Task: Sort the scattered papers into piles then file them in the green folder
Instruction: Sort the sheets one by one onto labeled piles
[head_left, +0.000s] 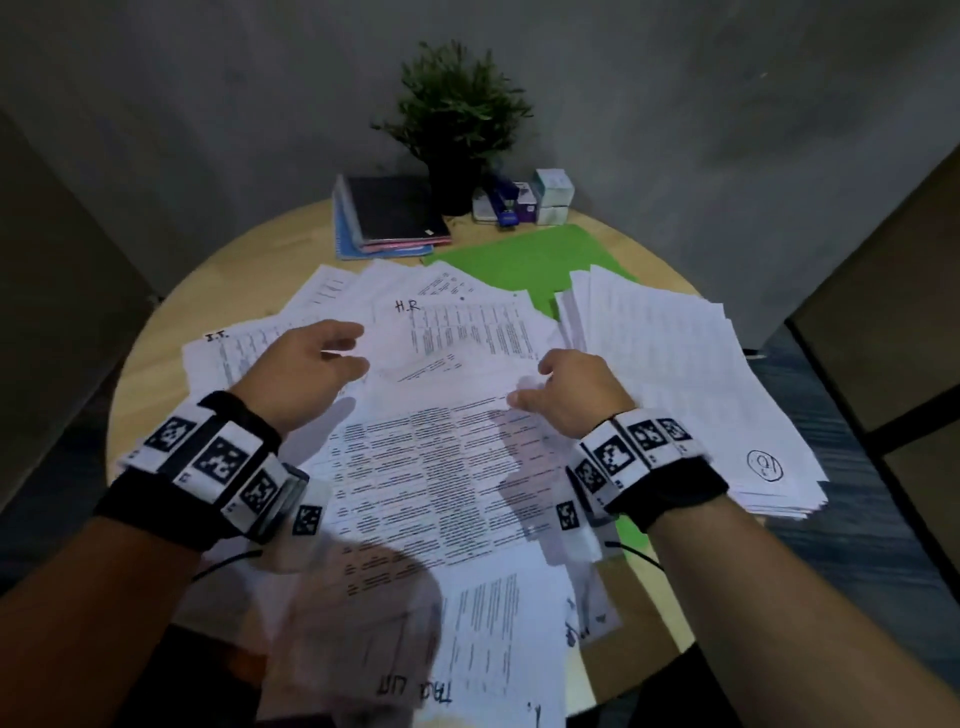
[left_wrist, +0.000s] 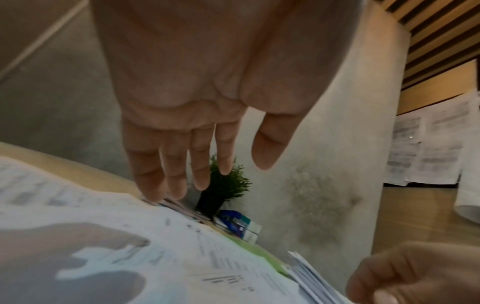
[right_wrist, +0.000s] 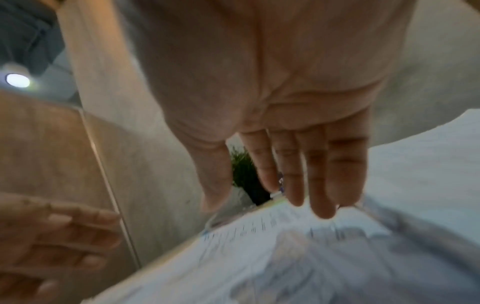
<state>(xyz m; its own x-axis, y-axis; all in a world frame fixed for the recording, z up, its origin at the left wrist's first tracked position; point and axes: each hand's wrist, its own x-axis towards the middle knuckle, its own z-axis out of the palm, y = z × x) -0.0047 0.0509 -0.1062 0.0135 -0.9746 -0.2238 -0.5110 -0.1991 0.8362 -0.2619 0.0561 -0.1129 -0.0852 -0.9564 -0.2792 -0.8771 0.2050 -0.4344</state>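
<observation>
Hands first: the left hand (head_left: 306, 371) hovers palm down, fingers straight and loosely spread, holding nothing, as the left wrist view confirms. The right hand (head_left: 574, 392) hangs beside it, also palm down with fingers fairly straight; its fingertips (right_wrist: 322, 207) come close to the sheet below, but the blur hides whether they touch it.

Directly under both hands lies the loose spread of scattered papers (head_left: 441, 467), overlapping at many angles across the middle of the round wooden tabletop (head_left: 150, 384). One sheet marked "H.R" (head_left: 447, 332) sits just beyond the hands; another marked "I.T" (head_left: 223, 353) lies under and to the left of the left hand.

Taking the green folder (head_left: 524, 260) as landmark: it lies flat at the far side of the spread, beyond both hands, its near edge covered by papers. A thicker, roughly gathered stack (head_left: 691, 395) rests just right of the right hand, overlapping the folder's right side. Behind the folder stand notebooks (head_left: 389, 215), a potted plant (head_left: 457, 119), a blue stapler (head_left: 505, 205) and small boxes (head_left: 551, 195).

Judged from this, sorting looks early to midway: one pile seems formed, the central papers remain unsorted, and nothing appears filed inside the folder.
</observation>
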